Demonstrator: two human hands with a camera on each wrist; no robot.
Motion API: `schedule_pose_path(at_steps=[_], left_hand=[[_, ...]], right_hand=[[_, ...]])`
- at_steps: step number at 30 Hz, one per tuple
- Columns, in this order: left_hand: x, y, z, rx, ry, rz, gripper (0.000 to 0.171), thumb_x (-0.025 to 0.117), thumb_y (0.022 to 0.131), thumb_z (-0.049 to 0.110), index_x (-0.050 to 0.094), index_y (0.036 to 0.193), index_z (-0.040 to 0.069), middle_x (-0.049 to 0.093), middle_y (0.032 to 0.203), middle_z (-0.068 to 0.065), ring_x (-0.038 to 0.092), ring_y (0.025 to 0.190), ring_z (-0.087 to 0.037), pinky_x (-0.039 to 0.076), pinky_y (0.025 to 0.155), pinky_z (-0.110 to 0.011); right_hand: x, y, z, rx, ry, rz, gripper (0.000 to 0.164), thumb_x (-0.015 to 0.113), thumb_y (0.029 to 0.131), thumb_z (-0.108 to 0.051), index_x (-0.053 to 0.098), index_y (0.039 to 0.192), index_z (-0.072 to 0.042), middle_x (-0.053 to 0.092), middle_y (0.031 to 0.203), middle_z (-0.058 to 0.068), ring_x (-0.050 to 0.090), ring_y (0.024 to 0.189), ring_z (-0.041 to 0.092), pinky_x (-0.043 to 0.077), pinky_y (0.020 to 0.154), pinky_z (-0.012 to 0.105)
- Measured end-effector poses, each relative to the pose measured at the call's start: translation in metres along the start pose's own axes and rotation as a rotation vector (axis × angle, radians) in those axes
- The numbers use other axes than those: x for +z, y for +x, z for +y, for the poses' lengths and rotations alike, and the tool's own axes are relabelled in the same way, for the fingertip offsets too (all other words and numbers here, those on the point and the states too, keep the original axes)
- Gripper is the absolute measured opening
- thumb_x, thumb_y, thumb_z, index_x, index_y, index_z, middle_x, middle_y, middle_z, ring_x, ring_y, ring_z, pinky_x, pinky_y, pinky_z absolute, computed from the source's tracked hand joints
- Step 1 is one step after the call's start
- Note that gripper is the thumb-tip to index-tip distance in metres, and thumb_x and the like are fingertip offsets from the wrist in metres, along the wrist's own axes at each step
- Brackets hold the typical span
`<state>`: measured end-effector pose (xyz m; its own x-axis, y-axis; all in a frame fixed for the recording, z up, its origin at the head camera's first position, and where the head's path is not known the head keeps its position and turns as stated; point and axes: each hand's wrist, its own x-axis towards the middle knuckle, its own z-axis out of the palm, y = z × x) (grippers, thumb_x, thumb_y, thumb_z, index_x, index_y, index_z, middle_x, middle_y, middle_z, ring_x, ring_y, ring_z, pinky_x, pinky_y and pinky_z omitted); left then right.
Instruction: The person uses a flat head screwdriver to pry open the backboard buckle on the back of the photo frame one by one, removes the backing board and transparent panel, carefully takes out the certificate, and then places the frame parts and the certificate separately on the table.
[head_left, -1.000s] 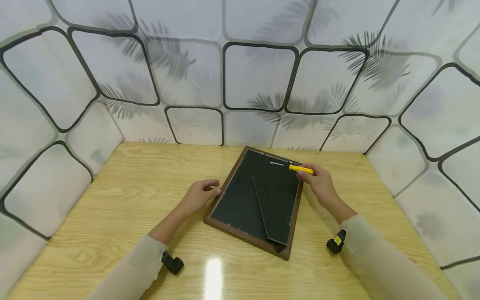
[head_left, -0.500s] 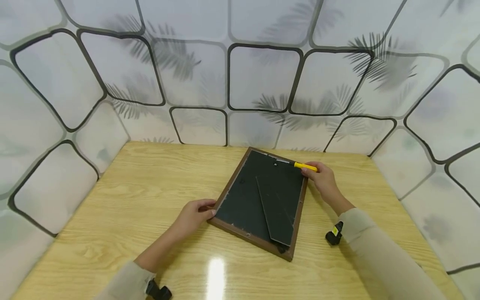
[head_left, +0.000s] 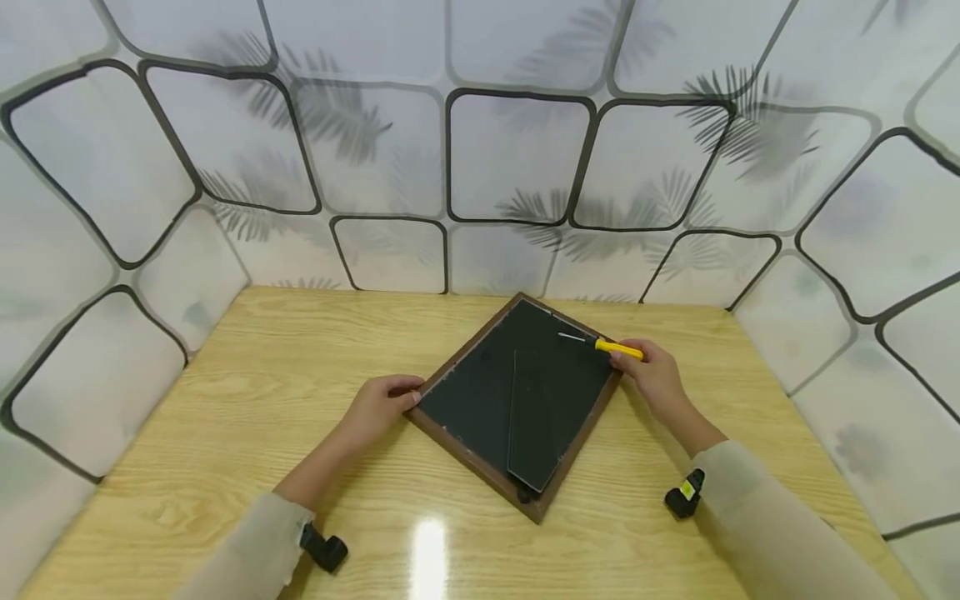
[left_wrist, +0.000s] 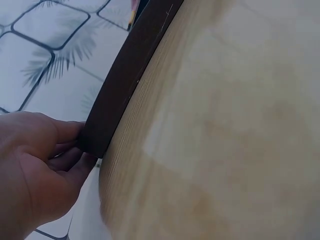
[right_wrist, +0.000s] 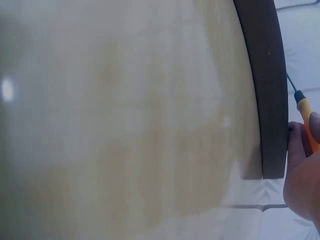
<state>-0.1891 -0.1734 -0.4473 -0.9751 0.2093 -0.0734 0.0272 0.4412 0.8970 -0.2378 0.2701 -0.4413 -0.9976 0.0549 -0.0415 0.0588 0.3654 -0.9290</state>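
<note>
My left hand point(head_left: 378, 408) pinches one corner of the frame point(head_left: 474, 460), which lies on the table point(head_left: 247, 375) between both hands. Farther, at its opposite corner, my right hand point(head_left: 660, 382) grasps the screwdriver point(head_left: 604, 346). Beyond both hands, my feed shows the wall point(head_left: 517, 158).

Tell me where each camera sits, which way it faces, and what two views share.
Head: worn on the head, facing forward and down at the dark-backed frame on the table; left grip, right grip and both sleeves show.
Left wrist: worn on that wrist, facing along the frame's side and the tabletop; the left grip shows, holding a corner.
Right wrist: worn on that wrist, facing the tabletop and another frame side; part of the right grip shows, holding the yellow screwdriver.
Shared: head and right wrist both show the screwdriver.
</note>
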Motion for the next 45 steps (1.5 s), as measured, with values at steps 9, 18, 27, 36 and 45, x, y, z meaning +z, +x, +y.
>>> schedule_pose_path(at_steps=[9, 18, 27, 36, 45], left_hand=[[-0.017, 0.042, -0.006, 0.012, 0.0, 0.006, 0.032, 0.058, 0.103, 0.012, 0.065, 0.133, 0.004, 0.064, 0.134, -0.016, 0.058, 0.127, -0.032, 0.05, 0.103, -0.046], [-0.018, 0.035, -0.014, 0.016, -0.037, 0.091, 0.036, 0.057, 0.104, 0.014, 0.06, 0.137, 0.0, 0.06, 0.137, -0.02, 0.055, 0.128, -0.035, 0.048, 0.105, -0.048], [-0.001, 0.005, -0.008, -0.047, -0.101, 0.173, 0.049, 0.058, 0.103, 0.02, 0.048, 0.147, -0.001, 0.054, 0.144, -0.02, 0.053, 0.13, -0.034, 0.048, 0.104, -0.046], [0.015, -0.009, 0.002, -0.066, -0.173, 0.122, 0.063, 0.058, 0.104, 0.024, 0.033, 0.155, -0.003, 0.037, 0.158, -0.02, 0.042, 0.141, -0.038, 0.043, 0.111, -0.052], [0.017, 0.002, 0.001, -0.045, -0.16, 0.135, 0.065, 0.057, 0.104, 0.022, 0.028, 0.156, -0.004, 0.032, 0.161, -0.021, 0.043, 0.14, -0.037, 0.045, 0.109, -0.05]], right_hand=[[0.003, -0.029, 0.0, 0.028, 0.021, 0.001, 0.05, 0.063, 0.101, -0.028, 0.054, 0.139, 0.003, 0.057, 0.132, 0.018, 0.063, 0.095, -0.006, 0.052, 0.087, 0.011], [0.006, -0.022, -0.004, 0.006, 0.058, -0.029, 0.048, 0.063, 0.101, -0.026, 0.054, 0.138, 0.004, 0.061, 0.124, 0.01, 0.066, 0.094, -0.004, 0.054, 0.088, 0.015], [-0.008, 0.014, -0.001, -0.024, 0.104, -0.01, 0.051, 0.066, 0.099, -0.027, 0.053, 0.138, 0.004, 0.065, 0.106, -0.01, 0.068, 0.093, -0.002, 0.056, 0.085, 0.017], [-0.016, 0.021, 0.0, 0.03, 0.147, -0.033, 0.047, 0.064, 0.1, -0.016, 0.051, 0.139, 0.006, 0.064, 0.105, -0.011, 0.066, 0.092, -0.002, 0.056, 0.084, 0.016], [-0.016, 0.012, 0.005, 0.016, 0.212, -0.039, 0.049, 0.066, 0.099, -0.02, 0.052, 0.138, 0.006, 0.067, 0.102, -0.014, 0.068, 0.092, -0.002, 0.055, 0.084, 0.014]])
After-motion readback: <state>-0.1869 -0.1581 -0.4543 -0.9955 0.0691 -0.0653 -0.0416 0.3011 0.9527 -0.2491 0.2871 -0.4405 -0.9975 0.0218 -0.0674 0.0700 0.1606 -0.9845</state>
